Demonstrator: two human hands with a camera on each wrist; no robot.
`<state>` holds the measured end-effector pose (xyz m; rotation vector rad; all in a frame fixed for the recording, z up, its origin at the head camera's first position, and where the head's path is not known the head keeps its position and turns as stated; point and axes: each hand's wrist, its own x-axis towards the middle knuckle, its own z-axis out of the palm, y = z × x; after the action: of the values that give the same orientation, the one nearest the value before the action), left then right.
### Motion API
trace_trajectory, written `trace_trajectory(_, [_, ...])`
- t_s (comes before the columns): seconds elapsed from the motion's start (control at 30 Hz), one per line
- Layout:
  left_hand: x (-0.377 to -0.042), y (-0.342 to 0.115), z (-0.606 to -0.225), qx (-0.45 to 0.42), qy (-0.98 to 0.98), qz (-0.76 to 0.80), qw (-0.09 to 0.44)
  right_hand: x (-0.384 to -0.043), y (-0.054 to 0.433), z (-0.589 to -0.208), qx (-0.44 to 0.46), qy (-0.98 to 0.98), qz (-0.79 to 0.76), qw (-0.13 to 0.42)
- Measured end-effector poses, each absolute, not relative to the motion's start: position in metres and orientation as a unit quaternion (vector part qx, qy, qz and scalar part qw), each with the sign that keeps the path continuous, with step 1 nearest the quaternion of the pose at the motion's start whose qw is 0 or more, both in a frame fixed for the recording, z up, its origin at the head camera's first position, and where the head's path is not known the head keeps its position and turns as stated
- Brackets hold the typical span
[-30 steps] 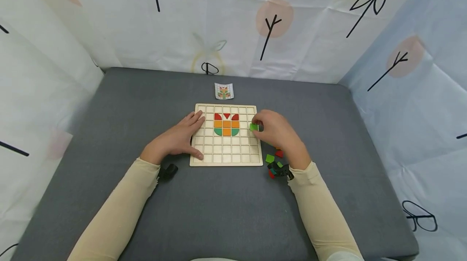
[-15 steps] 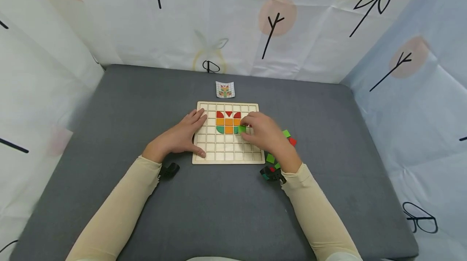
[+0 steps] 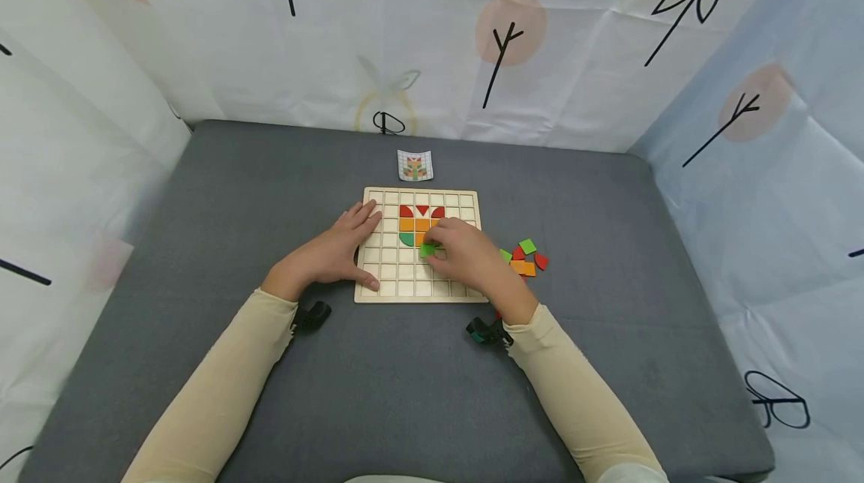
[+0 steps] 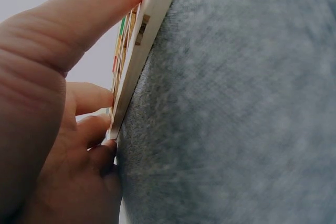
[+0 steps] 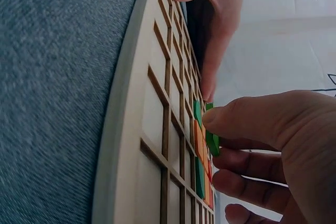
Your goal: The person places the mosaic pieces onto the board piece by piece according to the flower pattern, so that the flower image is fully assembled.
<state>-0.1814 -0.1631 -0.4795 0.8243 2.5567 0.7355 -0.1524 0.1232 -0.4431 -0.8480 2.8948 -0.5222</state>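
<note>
The person's right hand is reaching over the wooden grid board and is pinching a green square between thumb and index finger, while the remaining fingers are curving loosely beside the grip. The green square is hovering at the lower edge of the coloured pattern, and the right wrist view is showing it tilted against the board's face; whether its edge is touching the wood cannot be told. The left hand is lying along the board's left side with thumb and fingers spread wide apart, the fingertips resting at the upper left and the thumb touching near the lower left corner.

The board is lying flat on a gray tabletop. In its cells, two rounded red pieces are flanking a red triangle, orange squares are sitting beneath them, and a teal rounded piece is filling the pattern's lower left cell; the right hand is covering part of the pattern. Loose red, orange and green pieces are lying in a cluster right of the board, close to the right forearm, and a small pattern card is lying just beyond the board's far edge
</note>
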Motion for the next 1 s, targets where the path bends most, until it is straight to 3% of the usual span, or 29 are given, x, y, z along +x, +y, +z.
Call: trace_trajectory(1.0, [-0.182,-0.163,-0.484,0.299,0.898,0.271,0.176,-0.153,0.118,-0.456,-0.302,0.942,-0.145,0.023])
